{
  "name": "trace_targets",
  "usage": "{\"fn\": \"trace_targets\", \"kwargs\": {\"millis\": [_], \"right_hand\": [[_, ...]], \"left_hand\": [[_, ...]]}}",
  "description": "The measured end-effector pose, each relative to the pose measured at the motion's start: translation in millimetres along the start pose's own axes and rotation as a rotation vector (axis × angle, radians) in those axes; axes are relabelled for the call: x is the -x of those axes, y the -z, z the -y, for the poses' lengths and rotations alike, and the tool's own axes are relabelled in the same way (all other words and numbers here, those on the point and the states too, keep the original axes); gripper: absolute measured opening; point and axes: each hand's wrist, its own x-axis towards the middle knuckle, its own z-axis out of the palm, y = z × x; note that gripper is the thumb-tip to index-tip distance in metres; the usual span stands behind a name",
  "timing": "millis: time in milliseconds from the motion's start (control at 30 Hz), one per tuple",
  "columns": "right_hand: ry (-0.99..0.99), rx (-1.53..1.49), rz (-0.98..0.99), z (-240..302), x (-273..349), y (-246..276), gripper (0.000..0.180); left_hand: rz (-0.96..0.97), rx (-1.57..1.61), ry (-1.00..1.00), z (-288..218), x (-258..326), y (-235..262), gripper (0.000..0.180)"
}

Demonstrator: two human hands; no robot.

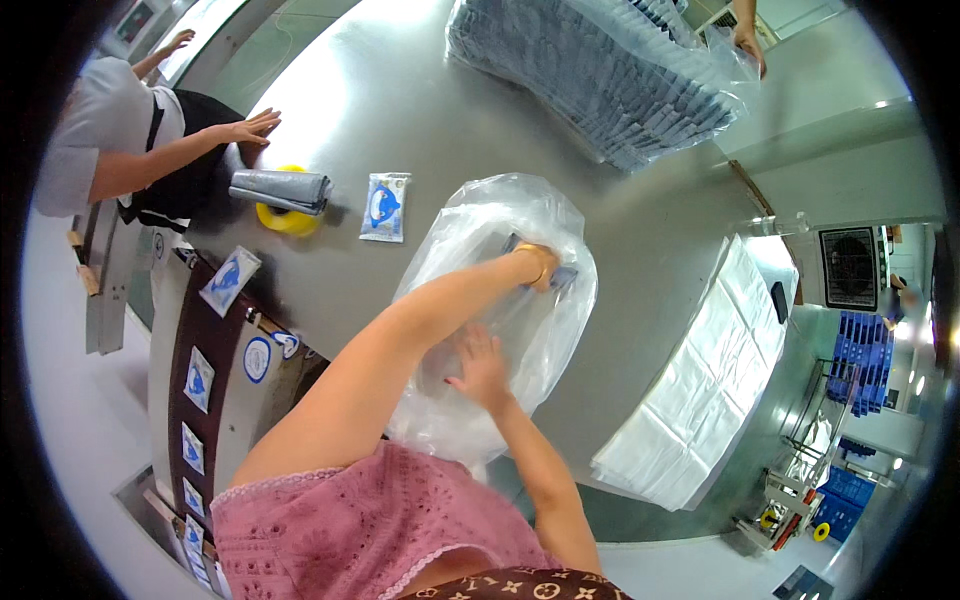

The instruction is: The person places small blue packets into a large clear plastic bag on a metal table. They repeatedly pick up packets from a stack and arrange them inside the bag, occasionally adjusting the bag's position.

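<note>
A large clear plastic bag (440,255) lies spread on the metal table in front of me. My left hand (540,266) reaches far inside it, fingers curled down over a grey packet (565,277) whose ends stick out on both sides. The fingertips are hidden beneath the hand. Nearer to me, my right hand (481,368) rests at the bag's near part with its fingers apart, slightly blurred. Left of the bag lies a white and blue packet (384,207). Beyond that, a grey packet (279,188) sits on a yellow tape roll (290,221).
A big clear bag full of grey packets (610,80) lies at the far side, another person's hand (747,45) on it. Flat plastic bags (700,385) are stacked at right. A conveyor belt (180,350) carries packets at left, near a co-worker's hand (250,128).
</note>
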Motion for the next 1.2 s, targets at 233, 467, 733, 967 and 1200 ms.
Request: {"fn": "trace_targets", "kwargs": {"millis": [233,467,733,967,1200], "right_hand": [[0.143,-0.181,0.031,-10.9,-7.6,12.1,0.079],[-0.222,-0.094,-0.484,-104.0,-61.5,131.0,0.050],[-0.289,0.313,-0.012,-169.0,-149.5,161.8,0.073],[-0.376,0.331,0.165,-160.3,-183.9,173.3,0.087],[-0.251,0.393,-0.091,-196.8,-212.7,160.5,0.100]], "left_hand": [[-0.792,-0.288,-0.018,15.0,-93.9,-8.2,0.076],[-0.591,0.000,-0.082,34.3,-91.3,19.7,0.064],[-0.222,0.351,0.003,46.0,-52.3,45.8,0.055],[-0.784,-0.364,-0.067,15.4,36.7,-148.0,0.062],[-0.390,-0.145,-0.181,21.9,88.0,-198.2,0.079]]}}
